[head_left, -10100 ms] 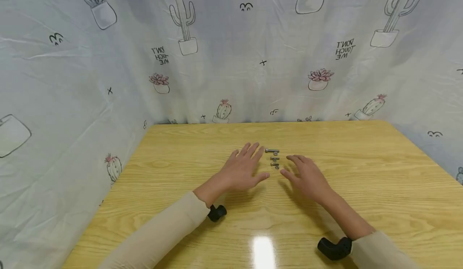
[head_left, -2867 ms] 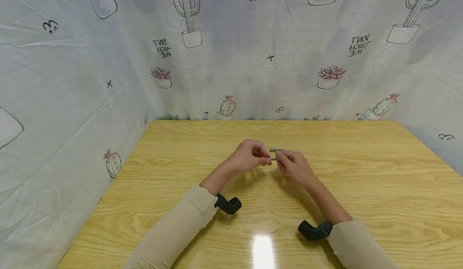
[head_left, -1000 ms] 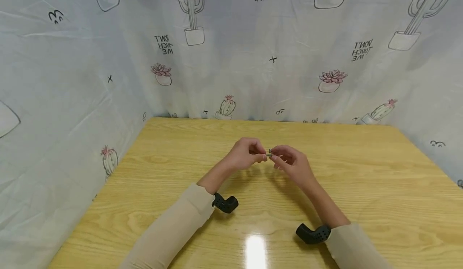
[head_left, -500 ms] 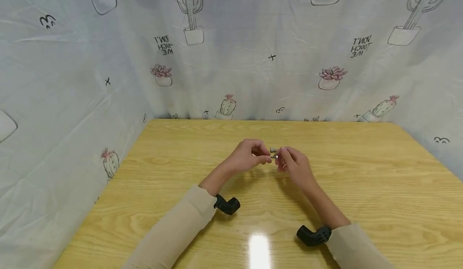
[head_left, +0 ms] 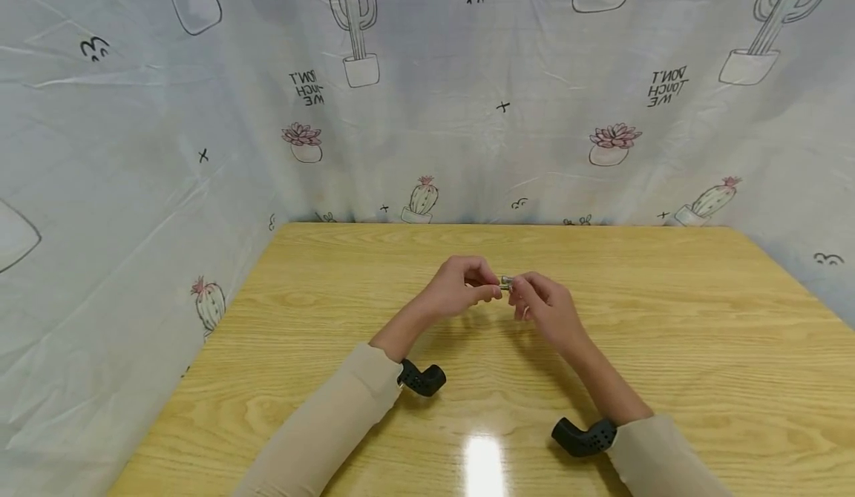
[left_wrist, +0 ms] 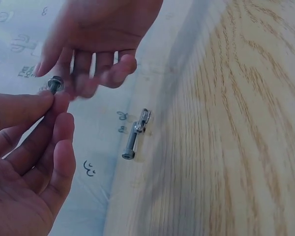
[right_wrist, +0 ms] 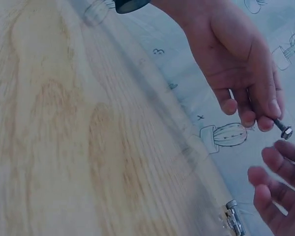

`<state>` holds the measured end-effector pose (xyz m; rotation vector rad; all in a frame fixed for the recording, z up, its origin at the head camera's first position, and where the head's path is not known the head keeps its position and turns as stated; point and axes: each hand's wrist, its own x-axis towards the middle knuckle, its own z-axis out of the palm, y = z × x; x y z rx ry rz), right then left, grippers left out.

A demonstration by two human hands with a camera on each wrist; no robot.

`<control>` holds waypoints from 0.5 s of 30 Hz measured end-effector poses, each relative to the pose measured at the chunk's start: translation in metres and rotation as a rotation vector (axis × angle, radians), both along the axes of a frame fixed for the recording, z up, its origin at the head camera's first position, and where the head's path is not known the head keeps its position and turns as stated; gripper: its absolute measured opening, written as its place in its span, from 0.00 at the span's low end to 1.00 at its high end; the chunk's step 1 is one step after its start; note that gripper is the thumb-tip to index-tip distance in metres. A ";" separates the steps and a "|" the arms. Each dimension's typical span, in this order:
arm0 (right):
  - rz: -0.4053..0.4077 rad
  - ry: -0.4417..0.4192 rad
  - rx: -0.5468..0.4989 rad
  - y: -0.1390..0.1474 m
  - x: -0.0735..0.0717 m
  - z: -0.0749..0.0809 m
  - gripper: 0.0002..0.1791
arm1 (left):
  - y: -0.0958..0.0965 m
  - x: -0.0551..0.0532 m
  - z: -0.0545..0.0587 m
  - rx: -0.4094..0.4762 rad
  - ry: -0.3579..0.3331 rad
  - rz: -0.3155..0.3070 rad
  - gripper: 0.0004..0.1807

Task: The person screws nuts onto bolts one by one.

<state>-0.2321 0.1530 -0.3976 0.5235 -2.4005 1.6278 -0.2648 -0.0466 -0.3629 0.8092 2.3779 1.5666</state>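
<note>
My left hand (head_left: 457, 289) pinches a small metal bolt (right_wrist: 278, 123) between thumb and fingertips, above the table. A nut (left_wrist: 55, 82) sits around the bolt's free end, facing my right hand (head_left: 549, 310). The right thumb and fingers lie on either side of that nut, parted, and look clear of it in both wrist views; they are slightly blurred. On the tabletop below lies a longer bolt (left_wrist: 131, 142) with a nut (left_wrist: 140, 127) beside it. Another small metal piece (left_wrist: 145, 115) lies close by, partly overlapped and hard to make out.
The wood-grain table (head_left: 334, 274) reaches back to a pale curtain (head_left: 427, 74) printed with cacti. A black wrist device (head_left: 422, 380) sits at the left cuff, another black wrist device (head_left: 584, 438) at the right. Light glares on the table's front (head_left: 484, 463).
Ten seconds ago both hands were spread beside three bolts with nuts on the table. Since then the left hand has picked up a bolt. Lately the right fingers shift around its nut end.
</note>
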 end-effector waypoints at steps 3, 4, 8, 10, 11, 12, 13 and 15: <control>0.024 0.022 -0.003 0.000 0.001 0.001 0.12 | 0.000 -0.001 -0.001 0.000 -0.008 0.006 0.02; 0.031 0.032 0.000 0.000 0.001 0.002 0.12 | 0.000 -0.001 -0.001 0.001 -0.011 0.010 0.02; 0.022 0.041 0.012 0.000 0.001 0.003 0.10 | 0.000 -0.002 0.000 0.005 -0.016 0.023 0.02; 0.007 0.024 0.016 -0.001 0.000 0.004 0.13 | 0.000 -0.002 0.001 0.003 -0.013 0.020 0.02; -0.003 0.016 0.021 -0.001 -0.001 0.004 0.15 | 0.000 -0.002 0.001 0.001 -0.013 0.017 0.02; -0.015 0.010 0.026 -0.001 -0.001 0.004 0.17 | 0.000 -0.002 0.001 -0.002 -0.012 0.015 0.02; -0.022 0.004 0.028 -0.001 -0.001 0.004 0.18 | 0.000 -0.002 0.002 -0.003 -0.012 0.016 0.02; -0.026 0.007 0.011 0.000 -0.002 0.005 0.18 | 0.000 -0.003 0.003 -0.004 -0.007 0.019 0.02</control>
